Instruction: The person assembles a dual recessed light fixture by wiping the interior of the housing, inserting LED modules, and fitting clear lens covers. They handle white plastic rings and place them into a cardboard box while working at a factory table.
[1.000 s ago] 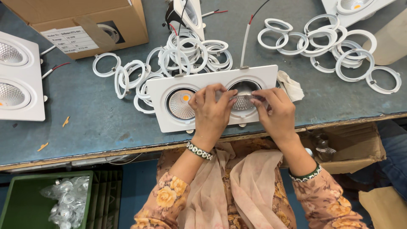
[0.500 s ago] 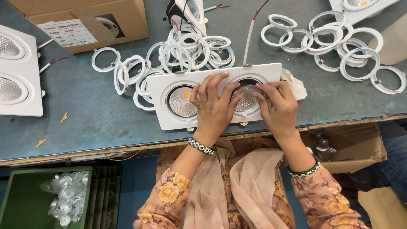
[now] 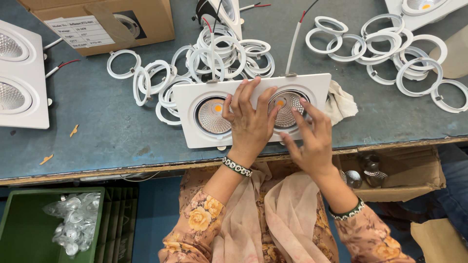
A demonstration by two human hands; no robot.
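1. A white twin-spot light fitting (image 3: 253, 109) is laid face up near the front edge of the blue desk (image 3: 97, 131).
2. The left hand (image 3: 250, 122) is pressed flat, fingers spread, on the fitting's middle.
3. The right hand (image 3: 312, 139) is held open, fingertips touching the right reflector (image 3: 286, 104).
4. Loose white rings (image 3: 214, 56) are heaped just behind the fitting.

Workbench (image 3: 97, 126): light fixture (image 3: 195, 97), rings (image 3: 229, 51)
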